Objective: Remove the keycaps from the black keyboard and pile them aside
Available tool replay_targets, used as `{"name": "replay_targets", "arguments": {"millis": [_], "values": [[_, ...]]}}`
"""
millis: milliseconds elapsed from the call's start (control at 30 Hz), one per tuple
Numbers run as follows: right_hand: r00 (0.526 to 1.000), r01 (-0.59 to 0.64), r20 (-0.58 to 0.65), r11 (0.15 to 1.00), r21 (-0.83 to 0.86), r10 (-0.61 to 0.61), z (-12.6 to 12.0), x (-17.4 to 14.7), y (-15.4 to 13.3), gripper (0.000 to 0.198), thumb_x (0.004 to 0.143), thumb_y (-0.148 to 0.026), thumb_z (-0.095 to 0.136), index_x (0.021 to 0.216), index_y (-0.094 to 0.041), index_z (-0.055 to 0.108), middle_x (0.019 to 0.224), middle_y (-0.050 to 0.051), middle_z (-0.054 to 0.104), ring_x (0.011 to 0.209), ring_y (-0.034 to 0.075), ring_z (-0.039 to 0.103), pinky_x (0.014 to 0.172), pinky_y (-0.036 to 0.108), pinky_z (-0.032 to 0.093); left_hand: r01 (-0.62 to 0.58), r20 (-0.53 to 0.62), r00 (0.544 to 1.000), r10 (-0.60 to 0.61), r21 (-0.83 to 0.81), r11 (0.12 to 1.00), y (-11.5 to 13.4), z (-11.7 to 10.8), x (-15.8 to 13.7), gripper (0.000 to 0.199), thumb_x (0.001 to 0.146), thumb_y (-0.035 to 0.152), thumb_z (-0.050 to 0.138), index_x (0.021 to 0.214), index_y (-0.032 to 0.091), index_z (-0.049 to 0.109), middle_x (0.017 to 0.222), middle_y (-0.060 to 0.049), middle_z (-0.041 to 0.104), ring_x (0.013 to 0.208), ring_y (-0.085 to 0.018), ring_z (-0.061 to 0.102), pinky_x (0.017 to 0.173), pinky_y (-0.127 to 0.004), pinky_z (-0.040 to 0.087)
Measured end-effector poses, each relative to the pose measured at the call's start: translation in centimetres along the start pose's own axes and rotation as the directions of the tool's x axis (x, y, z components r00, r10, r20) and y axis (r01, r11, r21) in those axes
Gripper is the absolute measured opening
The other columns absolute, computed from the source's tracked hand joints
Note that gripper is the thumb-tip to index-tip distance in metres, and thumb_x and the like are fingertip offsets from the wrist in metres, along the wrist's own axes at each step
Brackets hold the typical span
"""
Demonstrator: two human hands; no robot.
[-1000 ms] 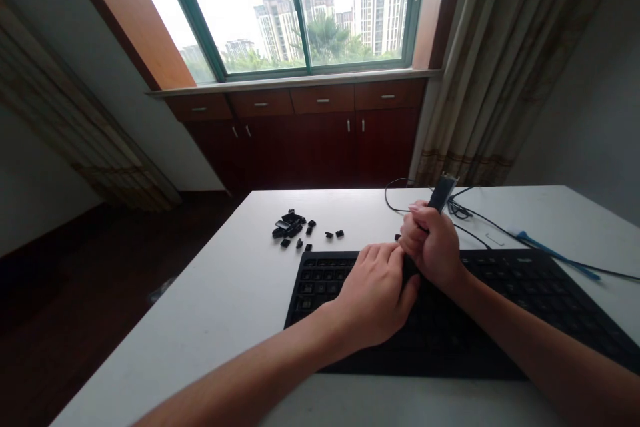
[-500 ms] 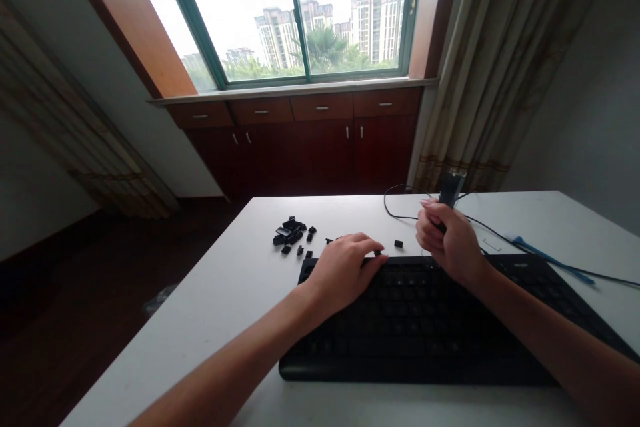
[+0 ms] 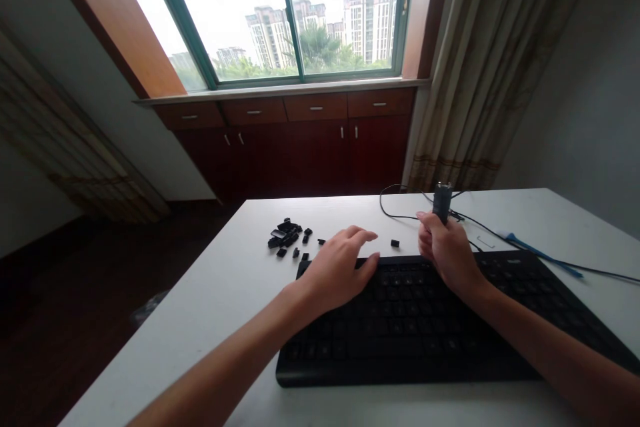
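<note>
Below left grip (image 3: 341,268), below right grip (image 3: 447,245), black keyboard (image 3: 395,328)

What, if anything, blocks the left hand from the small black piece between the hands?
Nothing visible: white tabletop shows between the open left hand and the black piece. The right hand, gripping a dark tool, is on the piece's other side.

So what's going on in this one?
A person has both hands at a black keyboard on a white table. The right hand grips a dark tool, one end pointing up. The left hand is open at the keyboard's far edge, nothing visible between finger and thumb. Small black pieces lie piled beyond the keyboard; a single piece lies between the hands.
</note>
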State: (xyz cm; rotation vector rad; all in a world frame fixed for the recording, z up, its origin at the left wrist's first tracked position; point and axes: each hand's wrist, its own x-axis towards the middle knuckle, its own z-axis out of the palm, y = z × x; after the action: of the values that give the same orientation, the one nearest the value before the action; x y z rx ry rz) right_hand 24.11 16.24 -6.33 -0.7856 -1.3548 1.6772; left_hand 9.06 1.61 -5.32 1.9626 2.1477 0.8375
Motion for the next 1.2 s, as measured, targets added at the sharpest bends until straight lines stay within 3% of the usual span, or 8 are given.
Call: {"name": "replay_targets", "arguments": {"millis": [100,233,367,533,667,800,1067,1200], "values": [[0.999,0.037,-0.002,0.999,-0.026,-0.037,0.2,-0.3,0.5,0.040,0.087,-0.033,0.067,0.060,-0.022,0.040,0.049,-0.008,0.036,0.040,0.007,0.031,0.038,0.021,0.027,-0.045,0.077,0.996,0.050,-0.058,0.997,2.5,1.9,0.5,0.046,0.098,0.036,0.056,0.139,0.014,0.054,0.136,-0.015,0.062,0.126,-0.030,0.061,0.111,-0.042,0.049],[0.987,-0.006,0.157,0.990,0.139,-0.016,-0.2,-0.5,0.6,0.040,0.085,-0.030,0.068,0.059,-0.023,0.039,0.048,-0.009,0.031,0.040,0.007,0.025,0.037,0.022,0.022,-0.077,0.171,0.981,0.087,-0.062,0.995,4.9,4.3,1.6,0.072,0.095,0.036,0.056,0.152,-0.001,0.031,0.149,-0.029,0.049,0.138,-0.039,0.051,0.116,-0.049,0.043],[0.986,0.008,0.159,0.966,0.258,-0.050,-0.6,-0.6,0.2,0.040,0.086,-0.026,0.064,0.057,-0.023,0.037,0.046,-0.009,0.027,0.039,0.007,0.019,0.036,0.023,0.017,-0.067,0.154,0.984,0.089,-0.147,0.987,6.0,6.0,2.4,0.065,0.096,0.030,0.050,0.150,0.000,0.030,0.144,-0.029,0.054,0.129,-0.039,0.059,0.110,-0.049,0.048],[0.989,0.083,0.102,0.972,0.222,-0.108,-0.1,-0.8,-0.3,0.044,0.087,-0.027,0.059,0.051,-0.024,0.035,0.043,-0.007,0.030,0.037,0.008,0.023,0.036,0.025,0.018,-0.065,0.085,0.993,0.085,-0.221,0.973,6.2,6.6,2.4,0.068,0.097,0.023,0.047,0.154,0.003,0.017,0.139,-0.027,0.059,0.123,-0.035,0.064,0.104,-0.046,0.052],[0.990,0.095,0.071,0.955,0.279,-0.120,0.0,-0.7,-0.5,0.041,0.087,-0.026,0.061,0.053,-0.024,0.037,0.042,-0.008,0.029,0.036,0.008,0.022,0.034,0.025,0.016,-0.056,0.103,0.992,0.078,-0.200,0.978,5.5,5.7,2.3,0.050,0.097,0.024,0.052,0.144,0.011,0.043,0.127,-0.018,0.068,0.110,-0.031,0.069,0.094,-0.042,0.057],[0.993,0.093,0.025,0.913,0.397,-0.112,-0.7,-0.3,-0.9,0.036,0.084,-0.022,0.065,0.058,-0.023,0.039,0.043,-0.010,0.029,0.035,0.007,0.019,0.033,0.023,0.015,-0.141,0.072,0.985,0.155,-0.175,0.974,4.3,4.7,2.4,0.021,0.099,0.025,0.057,0.114,0.019,0.070,0.118,-0.008,0.073,0.108,-0.025,0.070,0.098,-0.036,0.055],[0.997,0.049,0.051,0.973,0.224,-0.062,-3.0,0.5,-1.8,0.047,0.087,-0.028,0.069,0.052,-0.021,0.038,0.042,-0.008,0.031,0.034,0.005,0.023,0.032,0.022,0.017,-0.173,0.088,0.978,0.188,-0.159,0.972,2.8,3.0,2.9,0.012,0.096,0.023,0.065,0.097,0.022,0.077,0.102,-0.002,0.077,0.095,-0.020,0.072,0.090,-0.030,0.055],[1.000,0.001,0.019,0.985,0.170,-0.004,-3.3,0.6,-1.9,0.051,0.088,-0.031,0.068,0.049,-0.022,0.035,0.041,-0.007,0.030,0.034,0.005,0.024,0.032,0.022,0.019,-0.123,0.042,0.990,0.132,-0.173,0.977,2.7,2.5,3.1,0.017,0.097,0.031,0.065,0.108,0.022,0.075,0.107,-0.003,0.078,0.098,-0.021,0.072,0.090,-0.032,0.055]]}}
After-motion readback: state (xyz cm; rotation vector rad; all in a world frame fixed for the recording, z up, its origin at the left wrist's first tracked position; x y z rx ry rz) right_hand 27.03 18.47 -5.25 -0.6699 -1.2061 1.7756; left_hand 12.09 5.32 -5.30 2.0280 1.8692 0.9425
